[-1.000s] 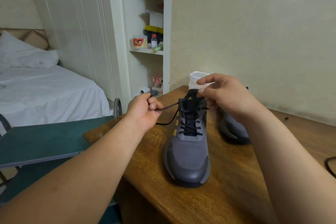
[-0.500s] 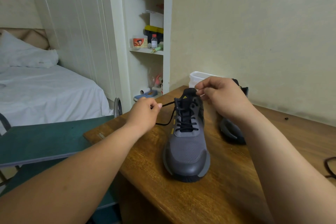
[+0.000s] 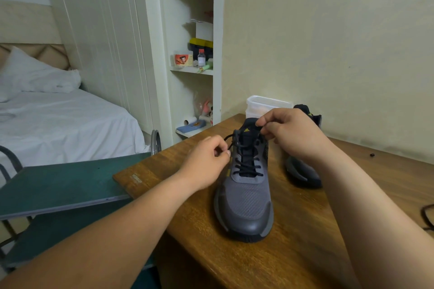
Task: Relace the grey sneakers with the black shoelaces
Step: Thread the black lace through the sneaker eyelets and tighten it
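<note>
On the brown wooden tabletop [image 3: 305, 230] stands the grey mesh sneaker [image 3: 246, 202], left hand [image 3: 206, 166] pinching its black shoelace [image 3: 246, 166] at nine o'clock, right hand [image 3: 291, 134] pinching lace by the tongue [image 3: 246, 125] at twelve; a lopsided tug might topple it.

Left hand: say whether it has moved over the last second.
Yes. The left hand has shifted right, nearly closing its gap to the near grey sneaker.

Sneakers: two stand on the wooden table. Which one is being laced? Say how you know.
The nearer sneaker, toe towards the camera: the left hand and right hand each pinch its black shoelace. The other sneaker sits farther back.
</note>
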A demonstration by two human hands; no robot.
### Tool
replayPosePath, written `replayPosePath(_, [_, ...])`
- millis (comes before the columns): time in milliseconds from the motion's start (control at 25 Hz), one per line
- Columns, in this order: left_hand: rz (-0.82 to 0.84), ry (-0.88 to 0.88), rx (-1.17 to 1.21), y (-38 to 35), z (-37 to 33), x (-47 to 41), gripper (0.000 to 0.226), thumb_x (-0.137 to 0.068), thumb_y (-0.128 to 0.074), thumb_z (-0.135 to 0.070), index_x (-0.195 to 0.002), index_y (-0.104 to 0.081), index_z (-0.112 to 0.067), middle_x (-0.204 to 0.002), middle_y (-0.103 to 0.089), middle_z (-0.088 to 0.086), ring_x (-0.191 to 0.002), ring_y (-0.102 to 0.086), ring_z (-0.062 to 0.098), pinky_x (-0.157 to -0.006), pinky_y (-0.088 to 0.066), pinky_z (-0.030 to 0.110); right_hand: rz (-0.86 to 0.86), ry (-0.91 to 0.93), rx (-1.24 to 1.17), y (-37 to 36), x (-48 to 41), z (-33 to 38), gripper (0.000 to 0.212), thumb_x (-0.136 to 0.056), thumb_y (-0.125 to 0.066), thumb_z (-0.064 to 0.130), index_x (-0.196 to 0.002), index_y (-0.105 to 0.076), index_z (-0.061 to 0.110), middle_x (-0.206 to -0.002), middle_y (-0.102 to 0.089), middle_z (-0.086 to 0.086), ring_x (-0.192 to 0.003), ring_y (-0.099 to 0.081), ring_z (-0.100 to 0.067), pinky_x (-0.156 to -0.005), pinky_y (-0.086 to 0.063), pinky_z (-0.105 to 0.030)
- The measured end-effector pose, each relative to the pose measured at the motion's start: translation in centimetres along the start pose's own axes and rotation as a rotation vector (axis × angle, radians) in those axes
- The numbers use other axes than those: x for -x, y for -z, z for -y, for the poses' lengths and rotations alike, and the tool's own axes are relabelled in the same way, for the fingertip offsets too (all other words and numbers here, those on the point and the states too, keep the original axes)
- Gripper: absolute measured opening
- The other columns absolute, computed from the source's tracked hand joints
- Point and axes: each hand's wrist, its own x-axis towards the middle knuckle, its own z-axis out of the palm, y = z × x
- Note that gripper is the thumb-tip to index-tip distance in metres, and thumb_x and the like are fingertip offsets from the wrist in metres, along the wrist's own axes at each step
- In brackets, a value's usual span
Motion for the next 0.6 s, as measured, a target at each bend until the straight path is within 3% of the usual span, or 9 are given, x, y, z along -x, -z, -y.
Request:
replayPosePath(80, [0.046,0.084,0.164,1.3,-1.2,-0.1,0.005,-0.105,-0.059,-0.020,-0.102,-0.063,-0.022,-0.083,-0.073,-0.001,-0.082,-0.068,0.024,-0.082,-0.056,0.037,-0.041,0.008,-0.002,0.3,0.3,0.4,0.024,-0.095,-0.056,0.009,-0.090,-0.074,0.025,-0.074,-0.073,0.005,-0.070,-0.068,-0.014,-0.069,-0.056,-0.032])
replayPosePath(160, [0.048,0.127,0.364,2.6,-2.9,-0.6,0.007,-0.105,-0.056,-0.012,-0.109,-0.062,-0.013,-0.071,-0.067,0.000,-0.064,-0.061,0.018,-0.070,-0.054,0.031,-0.038,0.009,-0.036,0.5,0.8,1.0,0.019,-0.097,-0.056,0.012,-0.092,-0.072,0.021,-0.069,-0.071,0.004,-0.056,-0.059,-0.013,-0.055,-0.049,-0.030])
replayPosePath(320, [0.086,0.142,0.679,5.1,-7.2,-1.9,0.014,-0.106,-0.054,-0.010,-0.112,-0.065,-0.004,-0.073,-0.067,0.005,-0.054,-0.052,0.017,-0.054,-0.047,0.023,0.206,-0.071,-0.217,-0.5,2.0,2.9,0.017,-0.099,-0.065,0.019,-0.102,-0.074,0.005,-0.090,-0.080,-0.007,-0.053,-0.052,-0.012,-0.046,-0.039,-0.023])
replayPosePath(440, [0.159,0.111,0.720,5.5,-9.3,-2.2,0.023,-0.106,-0.049,-0.007,-0.118,-0.069,-0.004,-0.099,-0.080,0.008,-0.064,-0.062,0.017,-0.068,-0.057,0.026,0.407,-0.139,-0.384,-1.6,2.5,3.5,0.018,-0.100,-0.066,0.016,-0.106,-0.072,0.001,-0.107,-0.077,-0.019,-0.053,-0.051,-0.013,-0.042,-0.031,-0.020])
replayPosePath(600, [0.141,0.118,0.730,5.1,-8.9,-2.5,0.031,-0.104,-0.050,-0.001,-0.129,-0.066,-0.010,-0.121,-0.078,0.003,-0.091,-0.071,0.019,-0.091,-0.054,0.035,0.577,-0.165,-0.510,-1.7,2.4,2.8,0.022,-0.104,-0.054,0.009,-0.114,-0.070,-0.003,-0.113,-0.075,-0.025,-0.056,-0.048,-0.011,-0.040,-0.027,-0.016])
